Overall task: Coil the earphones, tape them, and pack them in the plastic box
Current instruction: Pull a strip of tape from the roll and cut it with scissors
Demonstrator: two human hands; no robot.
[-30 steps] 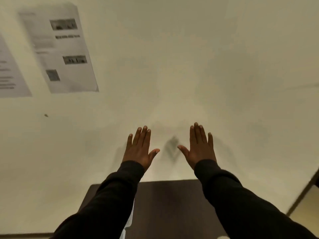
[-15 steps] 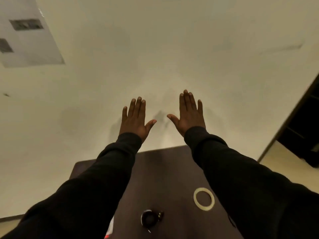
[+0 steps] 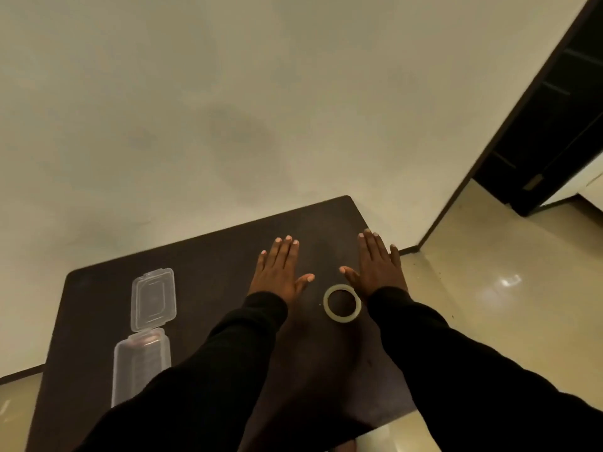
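Note:
My left hand (image 3: pixel 279 270) and my right hand (image 3: pixel 378 267) are held flat, palms down, fingers spread, over the far right part of a dark table (image 3: pixel 208 262). Neither holds anything. A roll of clear tape (image 3: pixel 342 303) lies flat on the table between my wrists, just below my right thumb. A clear plastic box (image 3: pixel 142 363) stands at the left with its hinged lid (image 3: pixel 153 298) folded open away from me. The earphones are hidden, probably beneath my left sleeve.
A pale wall rises right behind the table's far edge. Glossy tiled floor (image 3: pixel 489 305) lies to the right, with a dark door frame (image 3: pixel 551 132) beyond it. The table's right edge runs under my right forearm.
The view has tilted down from the wall to the table. Both flat hands have come down over the tabletop. The box and tape are in sight; the earphones seen earlier are now covered.

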